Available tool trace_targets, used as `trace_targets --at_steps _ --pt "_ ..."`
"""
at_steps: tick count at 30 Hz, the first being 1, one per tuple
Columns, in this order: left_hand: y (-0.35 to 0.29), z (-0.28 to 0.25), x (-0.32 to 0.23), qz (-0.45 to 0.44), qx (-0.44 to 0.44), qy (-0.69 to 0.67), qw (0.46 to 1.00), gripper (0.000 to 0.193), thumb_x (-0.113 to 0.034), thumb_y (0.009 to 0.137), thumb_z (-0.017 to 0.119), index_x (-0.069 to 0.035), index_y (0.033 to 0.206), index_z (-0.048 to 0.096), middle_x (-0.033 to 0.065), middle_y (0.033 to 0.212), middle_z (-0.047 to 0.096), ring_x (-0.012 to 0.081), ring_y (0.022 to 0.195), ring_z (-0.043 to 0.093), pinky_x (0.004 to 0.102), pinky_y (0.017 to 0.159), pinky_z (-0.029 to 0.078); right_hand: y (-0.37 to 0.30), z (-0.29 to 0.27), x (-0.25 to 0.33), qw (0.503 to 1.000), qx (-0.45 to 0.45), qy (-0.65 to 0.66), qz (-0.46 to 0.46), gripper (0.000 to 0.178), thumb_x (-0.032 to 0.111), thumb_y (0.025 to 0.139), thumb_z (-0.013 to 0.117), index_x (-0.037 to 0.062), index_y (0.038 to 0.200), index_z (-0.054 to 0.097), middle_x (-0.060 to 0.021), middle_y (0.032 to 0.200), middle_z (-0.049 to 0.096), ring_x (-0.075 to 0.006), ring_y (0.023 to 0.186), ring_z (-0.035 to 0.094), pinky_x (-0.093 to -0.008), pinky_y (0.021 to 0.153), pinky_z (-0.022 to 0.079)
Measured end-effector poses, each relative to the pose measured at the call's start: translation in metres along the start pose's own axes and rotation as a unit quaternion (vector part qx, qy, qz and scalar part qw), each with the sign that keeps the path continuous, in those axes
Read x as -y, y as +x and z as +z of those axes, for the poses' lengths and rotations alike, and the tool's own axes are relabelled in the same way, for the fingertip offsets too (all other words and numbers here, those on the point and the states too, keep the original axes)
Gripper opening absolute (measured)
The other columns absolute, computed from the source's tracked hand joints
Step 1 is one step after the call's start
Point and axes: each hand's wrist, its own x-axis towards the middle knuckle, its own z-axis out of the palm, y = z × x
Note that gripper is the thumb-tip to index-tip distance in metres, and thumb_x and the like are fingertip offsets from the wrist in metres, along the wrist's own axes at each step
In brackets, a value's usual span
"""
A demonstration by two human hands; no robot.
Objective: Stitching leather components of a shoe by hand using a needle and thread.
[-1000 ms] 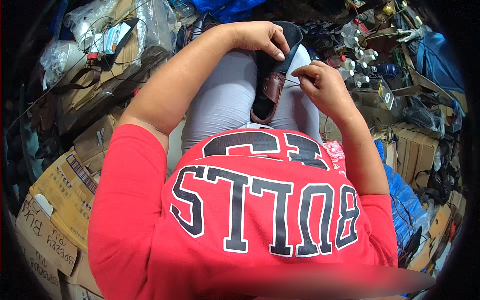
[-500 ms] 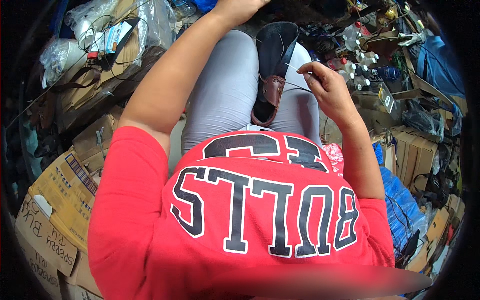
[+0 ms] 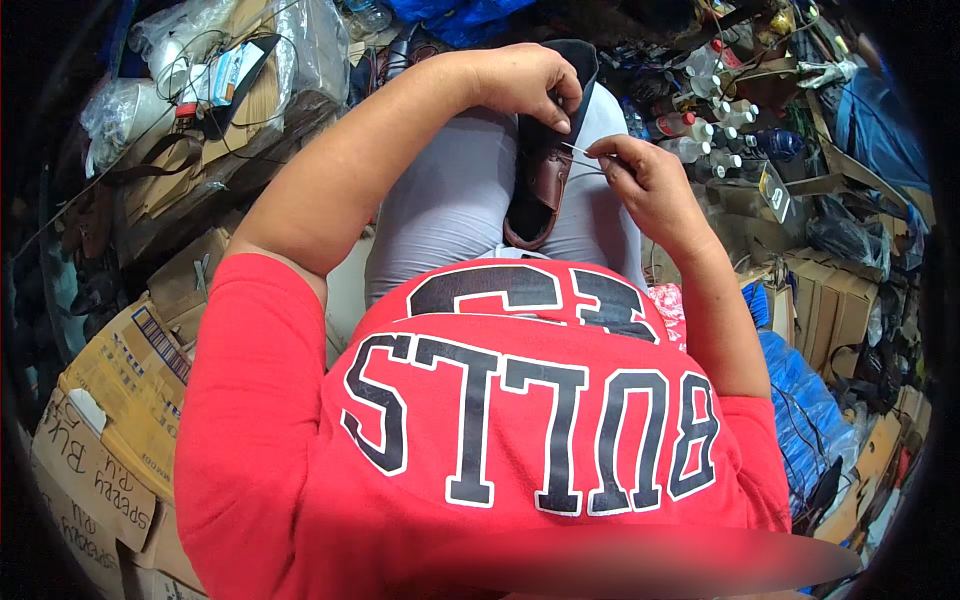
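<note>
Your red shirt (image 3: 260, 420) fills the lower view, with your grey trousers (image 3: 440, 195) beyond it. The brown shoe (image 3: 547, 185) lies between your thighs, its black part farthest from you. Your left hand (image 3: 532, 85) curls over that black part; whether it grips anything, I cannot tell. Your right hand (image 3: 648, 178), just beside the shoe, pinches a thin pale needle (image 3: 577, 149).

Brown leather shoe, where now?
In the head view, the brown leather shoe is upper centre, between the grey-trousered thighs, left hand at its upper end, right hand just right of it.
</note>
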Motion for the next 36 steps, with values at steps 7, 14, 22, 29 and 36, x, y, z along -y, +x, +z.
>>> trace_targets --at_steps 7,14,22,29,36 --pt "0.005 0.006 0.018 0.031 -0.002 -0.055 0.998 0.021 -0.014 0.080 0.067 -0.003 0.098 0.067 0.0033 0.089 0.060 0.0194 0.083 0.057 0.0310 0.082 0.045 0.001 0.000 -0.002 0.999 -0.001 -0.035 -0.008 0.016 0.010 0.084 0.055 0.0027 0.096 0.064 -0.0184 0.083 0.065 -0.0325 0.077 0.064 -0.0358 0.069 0.049" --pt "-0.004 -0.009 0.033 -0.034 -0.127 -0.157 0.979 0.024 -0.019 0.086 0.060 -0.005 0.105 0.065 0.0038 0.094 0.065 0.0137 0.088 0.058 0.0286 0.081 0.047 0.025 -0.001 0.007 0.993 -0.092 0.016 -0.077 0.024 0.010 0.085 0.056 0.0086 0.108 0.059 -0.0164 0.098 0.059 -0.0340 0.091 0.059 -0.0373 0.076 0.047" --pt "-0.069 0.021 0.020 0.101 -0.260 0.127 0.952 0.015 -0.005 0.074 0.067 -0.004 0.089 0.064 0.0093 0.099 0.065 0.0290 0.112 0.055 0.0405 0.091 0.043 0.032 -0.008 -0.010 0.980 -0.087 -0.123 -0.132 0.023 0.010 0.072 0.072 0.0103 0.092 0.061 -0.0099 0.085 0.060 -0.0322 0.080 0.060 -0.0403 0.067 0.047" --pt "-0.090 0.067 -0.015 0.145 -0.290 0.118 0.939 0.013 -0.004 0.074 0.066 -0.002 0.085 0.061 0.0099 0.097 0.065 0.0274 0.101 0.060 0.0398 0.087 0.047 0.019 0.004 -0.043 0.988 -0.125 0.014 -0.091 0.016 0.003 0.072 0.073 0.0036 0.084 0.061 -0.0049 0.079 0.057 -0.0158 0.071 0.055 -0.0277 0.064 0.044" --pt "-0.084 0.061 -0.026 0.093 -0.230 0.045 0.968 0.015 -0.005 0.078 0.064 -0.002 0.093 0.061 0.0115 0.090 0.063 0.0257 0.087 0.063 0.0378 0.081 0.049 0.020 0.015 -0.063 0.978 -0.113 0.165 -0.055 0.014 0.000 0.077 0.071 0.0045 0.086 0.062 0.0040 0.080 0.057 -0.0047 0.075 0.050 -0.0199 0.066 0.040"
